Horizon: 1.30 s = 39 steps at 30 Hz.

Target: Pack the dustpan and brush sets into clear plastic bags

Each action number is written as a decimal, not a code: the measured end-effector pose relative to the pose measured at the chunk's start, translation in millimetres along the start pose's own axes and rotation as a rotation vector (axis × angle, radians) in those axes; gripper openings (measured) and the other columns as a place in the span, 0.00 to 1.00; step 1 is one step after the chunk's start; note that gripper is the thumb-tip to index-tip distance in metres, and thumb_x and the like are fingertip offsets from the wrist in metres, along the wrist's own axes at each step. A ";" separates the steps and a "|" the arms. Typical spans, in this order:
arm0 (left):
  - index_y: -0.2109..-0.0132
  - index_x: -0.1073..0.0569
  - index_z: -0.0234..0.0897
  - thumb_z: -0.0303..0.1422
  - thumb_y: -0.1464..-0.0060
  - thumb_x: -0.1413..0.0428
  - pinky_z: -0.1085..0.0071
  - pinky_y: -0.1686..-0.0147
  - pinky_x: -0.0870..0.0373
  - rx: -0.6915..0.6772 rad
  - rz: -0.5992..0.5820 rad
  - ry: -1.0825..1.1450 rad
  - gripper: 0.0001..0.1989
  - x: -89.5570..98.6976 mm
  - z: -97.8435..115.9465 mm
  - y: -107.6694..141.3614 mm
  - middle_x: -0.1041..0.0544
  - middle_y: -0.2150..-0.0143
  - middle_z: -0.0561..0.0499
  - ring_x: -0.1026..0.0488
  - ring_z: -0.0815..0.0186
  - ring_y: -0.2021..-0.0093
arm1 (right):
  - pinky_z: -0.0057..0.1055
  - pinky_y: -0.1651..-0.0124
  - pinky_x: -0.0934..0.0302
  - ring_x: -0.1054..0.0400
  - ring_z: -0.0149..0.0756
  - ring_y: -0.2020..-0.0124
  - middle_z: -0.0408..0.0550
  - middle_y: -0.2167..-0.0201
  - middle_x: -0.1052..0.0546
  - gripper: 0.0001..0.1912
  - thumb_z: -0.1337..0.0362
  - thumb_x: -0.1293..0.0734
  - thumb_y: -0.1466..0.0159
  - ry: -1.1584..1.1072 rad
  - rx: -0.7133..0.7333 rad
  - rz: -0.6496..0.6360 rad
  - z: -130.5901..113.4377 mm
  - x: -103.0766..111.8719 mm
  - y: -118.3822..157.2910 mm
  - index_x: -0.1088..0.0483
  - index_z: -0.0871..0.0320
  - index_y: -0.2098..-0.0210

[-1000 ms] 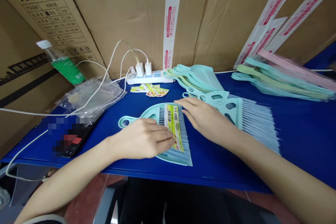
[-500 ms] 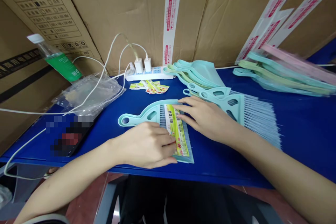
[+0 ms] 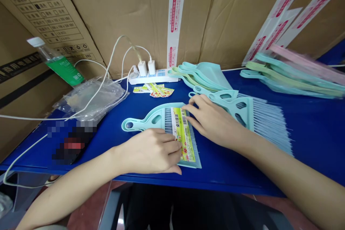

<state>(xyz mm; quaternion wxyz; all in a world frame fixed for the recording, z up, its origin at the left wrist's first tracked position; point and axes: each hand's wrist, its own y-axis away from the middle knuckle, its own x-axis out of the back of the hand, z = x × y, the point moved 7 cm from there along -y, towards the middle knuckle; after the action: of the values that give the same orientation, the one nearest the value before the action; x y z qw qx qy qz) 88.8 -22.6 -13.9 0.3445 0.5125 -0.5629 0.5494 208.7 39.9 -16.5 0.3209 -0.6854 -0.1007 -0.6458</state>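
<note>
A mint-green hand brush [image 3: 159, 118] lies flat on the blue table, handle to the left and pale bristles toward me. Across its bristles runs a yellow-green paper label [image 3: 182, 134]. My left hand [image 3: 153, 151] curls over the label's lower end and the bristles. My right hand [image 3: 207, 118] has its fingers spread, with the fingertips on the label's upper end. Just under my right palm lies a second mint brush [image 3: 242, 109], its bristles fanning out to the right. Part of the first brush is hidden by my hands.
Stacked mint dustpans [image 3: 205, 75] and a plastic-wrapped stack of pastel pieces [image 3: 291, 77] stand behind. Loose labels [image 3: 153, 90] lie before a power strip [image 3: 152, 77] with white cords. Left stand a plastic bag [image 3: 91, 99], a bottle [image 3: 58, 61], and a pixelated phone [image 3: 71, 140]. Cardboard boxes [image 3: 129, 18] form the back.
My left hand has slid toward the label's lower end and rightward. The label now lies further right across the bristles, and my right hand has moved slightly right.
</note>
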 end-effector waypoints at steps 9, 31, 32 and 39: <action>0.62 0.23 0.35 0.45 0.32 0.53 0.70 0.67 0.28 -0.005 -0.041 -0.040 0.22 -4.0 -1.8 -0.6 0.20 0.63 0.46 0.22 0.64 0.63 | 0.52 0.36 0.39 0.43 0.51 0.32 0.64 0.32 0.37 0.28 0.60 0.49 0.27 -0.248 0.030 -0.084 1.2 -25.6 -1.5 0.40 0.67 0.34; 0.61 0.22 0.36 0.47 0.35 0.50 0.68 0.68 0.30 0.111 0.098 -0.102 0.20 -14.2 -8.5 -15.6 0.18 0.59 0.51 0.22 0.64 0.62 | 0.56 0.38 0.38 0.39 0.55 0.34 0.65 0.33 0.36 0.31 0.58 0.54 0.27 -0.158 -0.041 -0.106 28.5 -35.6 4.3 0.43 0.65 0.30; 0.61 0.22 0.36 0.47 0.35 0.49 0.68 0.68 0.30 0.115 0.103 -0.108 0.20 -14.4 -8.6 -16.4 0.18 0.59 0.51 0.22 0.64 0.62 | 0.56 0.38 0.38 0.39 0.55 0.35 0.64 0.33 0.36 0.31 0.58 0.54 0.27 -0.155 -0.045 -0.113 30.1 -36.1 4.1 0.44 0.64 0.30; 0.60 0.22 0.36 0.49 0.35 0.51 0.68 0.74 0.31 0.160 0.089 -0.111 0.22 -22.2 -11.1 -23.5 0.19 0.58 0.53 0.22 0.65 0.65 | 0.58 0.42 0.36 0.37 0.54 0.36 0.64 0.35 0.34 0.29 0.59 0.55 0.26 -0.128 0.003 -0.123 37.7 -37.4 2.6 0.44 0.55 0.29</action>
<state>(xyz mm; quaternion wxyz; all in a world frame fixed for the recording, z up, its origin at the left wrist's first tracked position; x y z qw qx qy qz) 114.6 -4.5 -27.0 0.2460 0.5427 -0.5576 0.5779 235.7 69.7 -51.3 0.2746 -0.7174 -0.1640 -0.6189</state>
